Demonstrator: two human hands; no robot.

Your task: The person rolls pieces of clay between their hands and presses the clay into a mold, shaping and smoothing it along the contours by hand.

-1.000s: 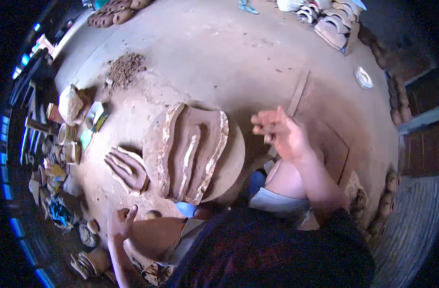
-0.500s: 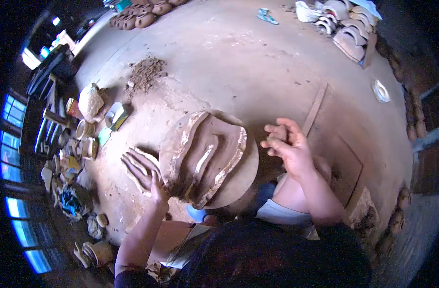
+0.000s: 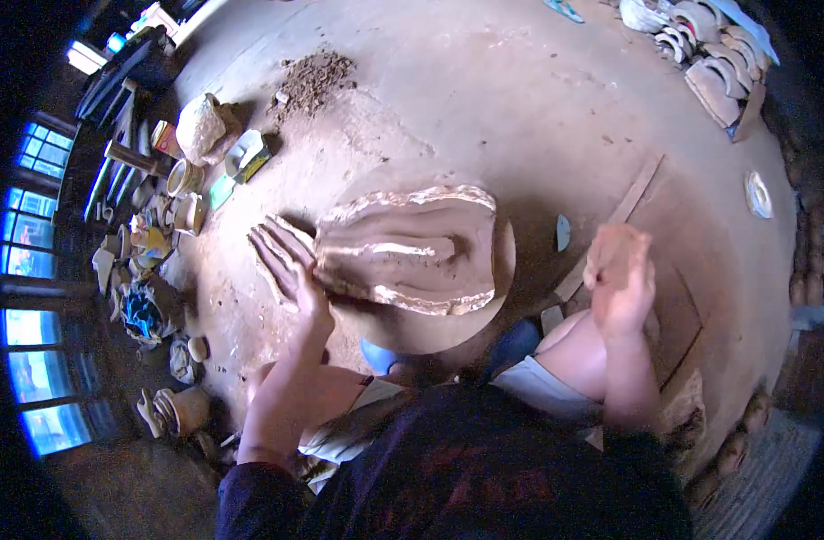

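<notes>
A wide brown clay form (image 3: 470, 252) with raised, pale-crusted sides and a white-topped ridge along its middle lies on a round board (image 3: 430, 340) before me. My left hand (image 3: 290, 270) is at the form's left end, its clay-brown fingers stretched toward the upper left and its thumb against or very near the form's edge. Bright light makes the finger outlines hard to read. To the right, apart from the form, my right hand (image 3: 624, 301) is raised, its fingers closed round a brown lump of clay (image 3: 617, 245).
Tubs, a pale boulder (image 3: 201, 128) and a green-and-white box (image 3: 248, 155) crowd the left side. Crumbled soil (image 3: 313, 83) lies farther off. On the right are a wooden strip (image 3: 635, 191), a pale ring (image 3: 758, 195) and stacked curved clay pieces (image 3: 723, 76) at the back.
The clay form has turned clockwise, its ridge now lying nearly level. My right hand has moved right, away from it, with the lump. The whole view has shifted.
</notes>
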